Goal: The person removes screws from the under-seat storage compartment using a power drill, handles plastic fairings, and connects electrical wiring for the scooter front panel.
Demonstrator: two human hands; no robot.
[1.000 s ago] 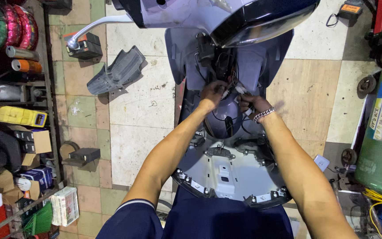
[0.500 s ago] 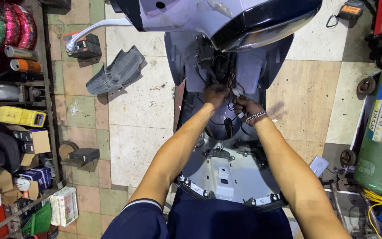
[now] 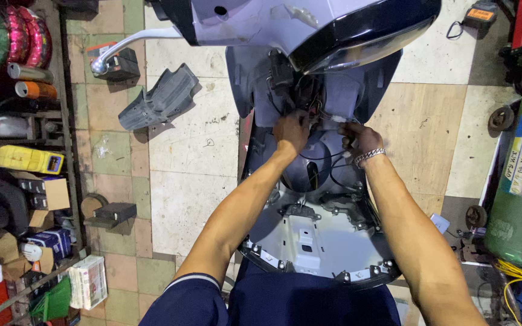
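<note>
Both hands are deep in the open front of a scooter, under its dark headlight cowl. The left hand is curled with its knuckles up, its fingers closed on something in the wiring — what exactly it pinches cannot be told from here. The right hand, with a metal bracelet at the wrist, has its fingers pinched narrow at a small white connector that sits just left of it, in the tangle of wires between the two hands. Thin black cables loop down below the hands, over the bare grey floorboard of the scooter, which shows bolts along its near edge. The person's dark blue sleeve fills the near bottom of the view. On the tiled floor to the left lies a loose grey plastic panel, well apart from the scooter, and far left of it a chrome handlebar lever juts out. A small black block lies nearer on the floor, beside a shelf crowded with boxes, cans and a yellow container. At the right edge stands a green tank, with yellow hose coiled near its base.
</note>
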